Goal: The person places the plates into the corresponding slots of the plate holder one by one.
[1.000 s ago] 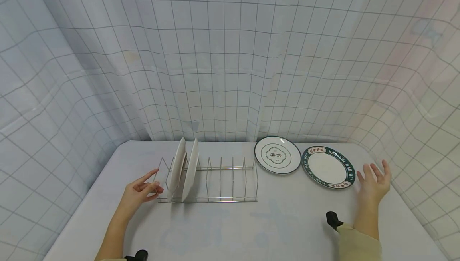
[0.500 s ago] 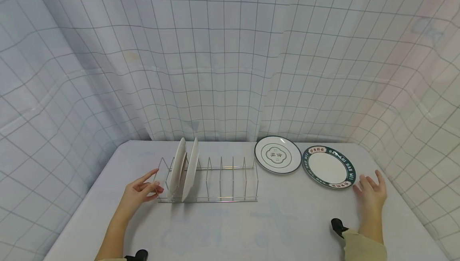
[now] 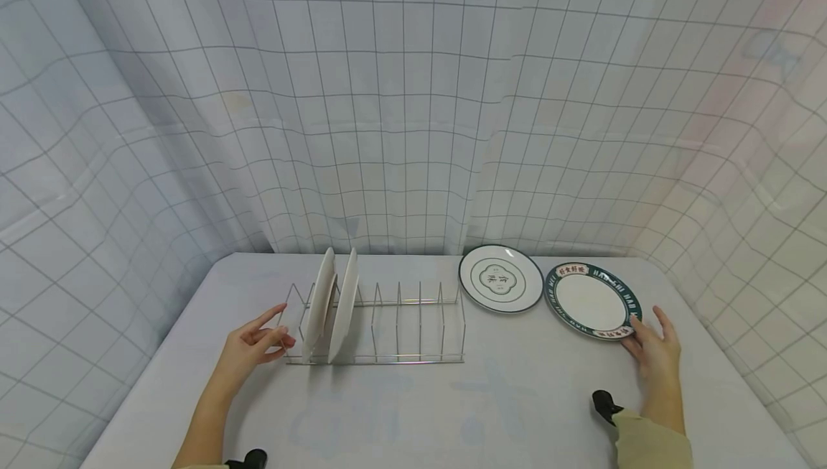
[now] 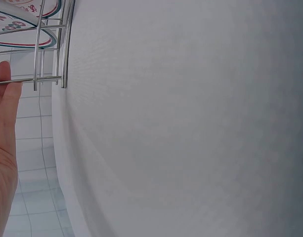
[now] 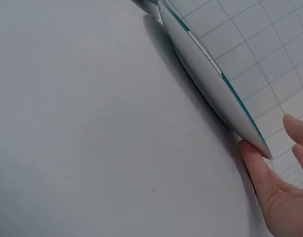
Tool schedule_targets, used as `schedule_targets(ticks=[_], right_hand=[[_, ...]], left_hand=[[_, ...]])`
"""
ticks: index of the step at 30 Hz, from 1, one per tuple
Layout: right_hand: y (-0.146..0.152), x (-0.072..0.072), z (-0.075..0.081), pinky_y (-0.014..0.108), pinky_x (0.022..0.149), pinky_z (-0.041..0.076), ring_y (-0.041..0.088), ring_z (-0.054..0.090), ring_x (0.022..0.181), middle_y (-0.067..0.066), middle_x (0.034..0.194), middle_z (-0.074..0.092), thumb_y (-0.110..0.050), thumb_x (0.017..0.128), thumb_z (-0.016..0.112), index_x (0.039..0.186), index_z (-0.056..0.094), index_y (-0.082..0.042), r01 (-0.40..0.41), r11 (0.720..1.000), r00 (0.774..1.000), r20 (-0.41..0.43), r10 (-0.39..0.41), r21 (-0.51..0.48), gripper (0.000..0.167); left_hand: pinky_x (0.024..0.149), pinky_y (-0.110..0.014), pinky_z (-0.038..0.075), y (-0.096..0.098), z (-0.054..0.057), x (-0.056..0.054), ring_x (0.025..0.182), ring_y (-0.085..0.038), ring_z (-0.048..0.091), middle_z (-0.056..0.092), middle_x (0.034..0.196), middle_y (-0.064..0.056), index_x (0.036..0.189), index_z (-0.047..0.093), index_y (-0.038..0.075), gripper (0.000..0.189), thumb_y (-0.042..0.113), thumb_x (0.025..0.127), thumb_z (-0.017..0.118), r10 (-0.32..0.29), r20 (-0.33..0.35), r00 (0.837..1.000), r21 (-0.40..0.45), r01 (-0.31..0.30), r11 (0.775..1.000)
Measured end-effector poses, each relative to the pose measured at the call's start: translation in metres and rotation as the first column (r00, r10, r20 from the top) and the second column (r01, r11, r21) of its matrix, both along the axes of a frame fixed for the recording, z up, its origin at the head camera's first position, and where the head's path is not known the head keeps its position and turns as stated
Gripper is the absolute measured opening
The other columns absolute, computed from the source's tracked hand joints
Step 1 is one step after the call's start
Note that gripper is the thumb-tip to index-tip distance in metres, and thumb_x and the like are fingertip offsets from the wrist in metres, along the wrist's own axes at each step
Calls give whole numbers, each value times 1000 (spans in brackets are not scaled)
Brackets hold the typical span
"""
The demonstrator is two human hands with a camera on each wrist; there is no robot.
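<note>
In the head view, my left hand (image 3: 248, 345) pinches the left end of a wire dish rack (image 3: 388, 363) between thumb and fingers. Two white plates stand upright in its left slots, a left plate (image 3: 319, 311) and a right plate (image 3: 344, 311). At far right lies a green-rimmed plate (image 3: 588, 300). My right hand (image 3: 659, 358) is at its near right rim, one fingertip overlapping the rim from above. In the right wrist view, the thumb (image 5: 250, 153) touches the underside of the rim, while the other fingers (image 5: 294, 126) stand apart above it.
A white plate (image 3: 500, 279) with a thin dark rim and a central emblem lies flat left of the green-rimmed plate, almost against it. The white table (image 3: 452, 419) ends at a checked curtain (image 3: 400, 131) behind and at both sides.
My right hand has come down and left from beside the green-rimmed plate to its near right rim. The left hand has kept its hold on the rack.
</note>
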State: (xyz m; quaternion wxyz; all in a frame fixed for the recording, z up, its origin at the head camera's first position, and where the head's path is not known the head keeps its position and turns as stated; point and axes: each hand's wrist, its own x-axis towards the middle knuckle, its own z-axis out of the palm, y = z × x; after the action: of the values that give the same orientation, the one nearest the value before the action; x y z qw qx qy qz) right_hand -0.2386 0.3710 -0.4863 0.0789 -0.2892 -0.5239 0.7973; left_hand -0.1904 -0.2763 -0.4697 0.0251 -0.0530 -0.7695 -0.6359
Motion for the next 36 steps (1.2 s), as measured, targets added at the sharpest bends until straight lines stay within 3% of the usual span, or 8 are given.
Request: schedule_targets(ticks=[4,7,13,18,27,32,36], right_hand=[[1,-1,1,19,65,54,3,61,66,-8,83,56,-3,82,67,145,22,-35,-11,1000,999,45,9,28,84],[2,-1,0,18,64,54,4,62,64,-10,72,56,0,78,70,144,25,-33,-31,999,998,61,29,34,87],[4,-1,1,19,65,54,6,63,66,-8,72,58,6,75,71,144,26,-27,-90,996,994,62,91,-18,89],[6,0,2,17,64,53,4,62,66,-6,71,61,4,80,66,143,25,-32,-172,984,984,44,174,-50,84],[7,3,-2,19,68,53,7,62,71,-4,89,54,6,87,56,144,20,-32,-330,938,940,-122,317,-107,78],[6,6,-4,19,70,53,7,61,72,-4,91,52,4,88,55,146,12,-34,-341,931,934,-163,319,-129,82],[5,8,-8,20,73,53,6,61,76,-6,102,46,5,87,56,146,11,-39,-317,940,932,-227,283,-129,86]], left_hand=[[71,-24,54,1,1,1,81,-9,66,70,82,2,138,33,-3,54,17,93,54,2,5,1000,-14,-2,1000],[71,-25,54,2,2,2,81,-9,66,70,81,2,138,34,-2,53,17,93,55,7,7,1000,-17,-7,1000],[72,-24,54,1,1,0,81,-9,66,69,82,1,139,34,-1,53,17,93,54,13,2,1000,-29,-13,1000],[72,-25,54,1,1,0,81,-9,66,69,82,0,138,34,-2,53,16,93,54,9,-5,1000,-24,-10,1000],[71,-24,54,0,0,1,81,-9,66,69,82,1,139,34,-2,53,15,93,54,6,-6,1000,-14,-6,1000],[71,-25,54,1,0,0,81,-9,66,70,82,0,139,34,-1,53,17,93,54,14,4,1000,-24,-14,1000],[72,-25,54,0,-1,0,81,-10,66,70,82,0,139,35,1,52,17,93,54,10,4,1000,-21,-10,1000]])
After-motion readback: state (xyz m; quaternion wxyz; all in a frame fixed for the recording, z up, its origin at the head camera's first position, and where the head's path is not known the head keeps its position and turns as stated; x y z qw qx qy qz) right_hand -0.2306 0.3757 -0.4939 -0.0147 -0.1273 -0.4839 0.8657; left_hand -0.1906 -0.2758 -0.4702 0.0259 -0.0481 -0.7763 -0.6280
